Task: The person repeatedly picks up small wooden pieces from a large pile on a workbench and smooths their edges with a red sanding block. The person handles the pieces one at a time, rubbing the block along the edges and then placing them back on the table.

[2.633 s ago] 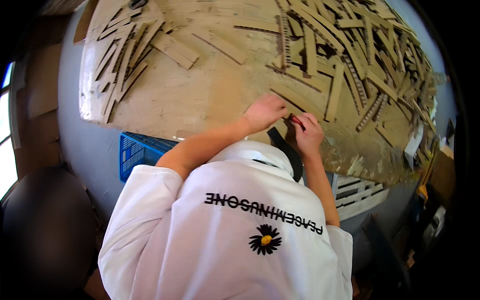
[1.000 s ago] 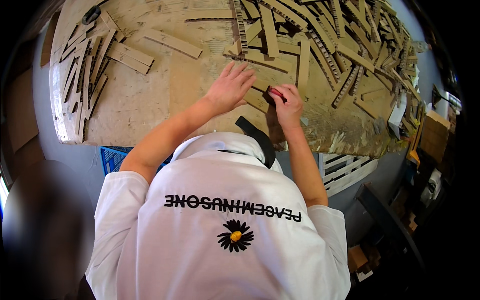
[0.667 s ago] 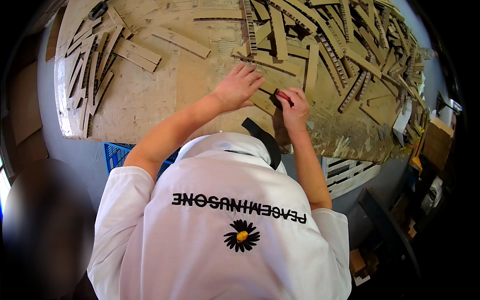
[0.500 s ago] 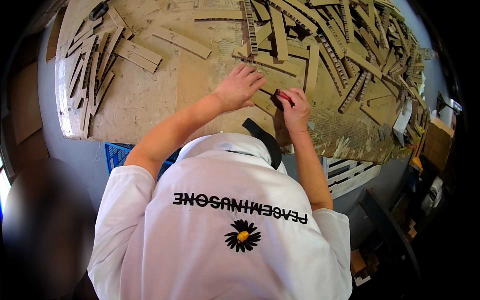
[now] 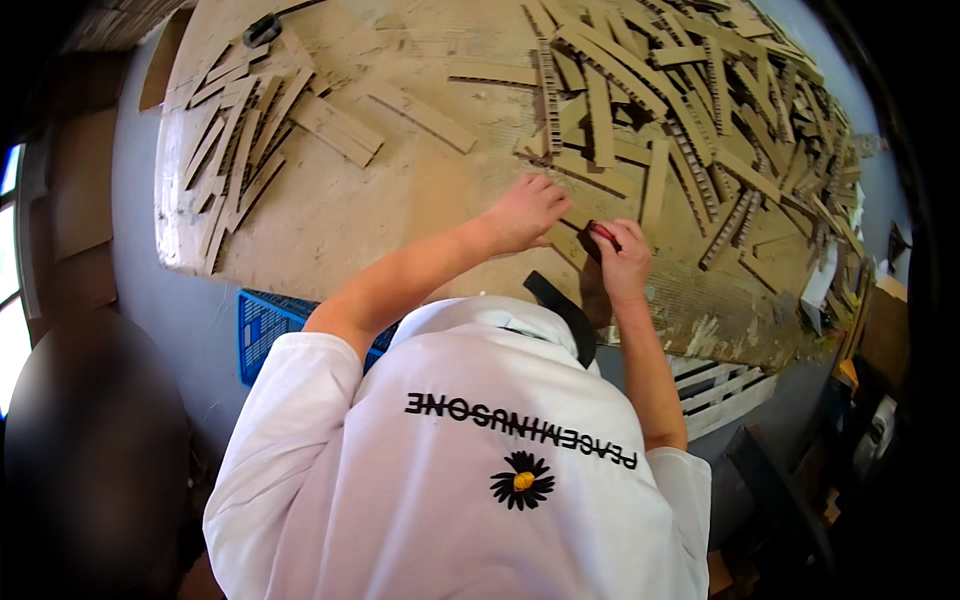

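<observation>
My left hand (image 5: 530,212) rests on the table with bent fingers, thumb apart, holding down the left end of a cardboard strip (image 5: 568,246). Much of that strip lies under the hand or in shadow. My right hand (image 5: 626,262) is closed around a small red-handled tool (image 5: 603,234) beside the strip. The tool's tip is too dark and small to make out. Just beyond my hands lies another cardboard strip (image 5: 595,178).
Many cut strips with corrugated edges form a heap (image 5: 690,110) at the right. A smaller pile (image 5: 240,150) lies at the left, near a dark tool (image 5: 263,30). Below the table (image 5: 400,200) stand a blue crate (image 5: 262,330) and a white slatted piece (image 5: 720,395).
The whole scene has shifted right and down in the picture as the view moved. My left fingers look more bent and drawn together. The red-handled tool stays in my right hand.
</observation>
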Motion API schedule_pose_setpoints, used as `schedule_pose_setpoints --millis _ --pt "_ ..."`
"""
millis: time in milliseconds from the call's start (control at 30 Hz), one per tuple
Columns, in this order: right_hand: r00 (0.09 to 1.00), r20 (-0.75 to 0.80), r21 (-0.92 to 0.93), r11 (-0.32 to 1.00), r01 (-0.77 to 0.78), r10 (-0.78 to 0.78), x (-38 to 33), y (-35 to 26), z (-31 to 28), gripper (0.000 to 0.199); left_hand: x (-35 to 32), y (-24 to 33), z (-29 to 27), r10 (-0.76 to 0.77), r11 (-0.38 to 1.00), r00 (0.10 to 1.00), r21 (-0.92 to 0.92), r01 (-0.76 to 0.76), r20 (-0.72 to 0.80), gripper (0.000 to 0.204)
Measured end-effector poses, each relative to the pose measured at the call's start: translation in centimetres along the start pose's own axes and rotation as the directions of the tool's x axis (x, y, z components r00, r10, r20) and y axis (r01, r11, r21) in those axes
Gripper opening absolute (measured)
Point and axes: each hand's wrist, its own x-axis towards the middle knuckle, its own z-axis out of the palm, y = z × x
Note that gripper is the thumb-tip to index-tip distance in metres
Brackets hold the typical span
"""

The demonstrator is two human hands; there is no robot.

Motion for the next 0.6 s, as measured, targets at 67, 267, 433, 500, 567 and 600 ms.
schedule_pose_setpoints --millis 67,267,433,500,567,600 --pt "1.000 -0.030 0.079 0.997 0.006 -0.003 0.1 -1.4 -0.7 0.016 -0.3 -0.1 -0.1 -0.016 0.999 1.000 -0.039 0.016 -0.005 0.074" --pt "0.946 -0.249 0.322 0.939 -0.121 0.207 -0.2 -3.5 -3.9 0.015 -14.0 -5.3 -8.1 -0.237 0.971 0.965 -0.007 0.238 -0.115 0.069" --pt "0.879 -0.128 0.495 0.798 -0.344 0.459 -0.7 -2.0 -4.4 0.015 -18.0 -7.2 -13.1 -0.375 0.786 0.739 0.231 0.574 -0.560 0.060" --pt "0.841 -0.079 0.546 0.729 -0.413 0.536 -0.9 -0.8 -2.6 0.014 -13.2 -7.1 -9.9 -0.399 0.892 0.763 -0.024 0.451 -0.509 0.052" --pt "0.829 -0.067 0.540 0.719 -0.437 0.555 -0.8 0.1 -1.2 0.014 -6.2 -5.2 -6.8 -0.548 0.831 0.732 -0.159 0.534 -0.404 0.055" --pt "0.847 -0.065 0.524 0.740 -0.421 0.528 -0.8 0.4 -0.8 0.015 -2.3 -4.0 -5.7 -0.703 0.710 0.636 -0.260 0.655 -0.318 0.065"
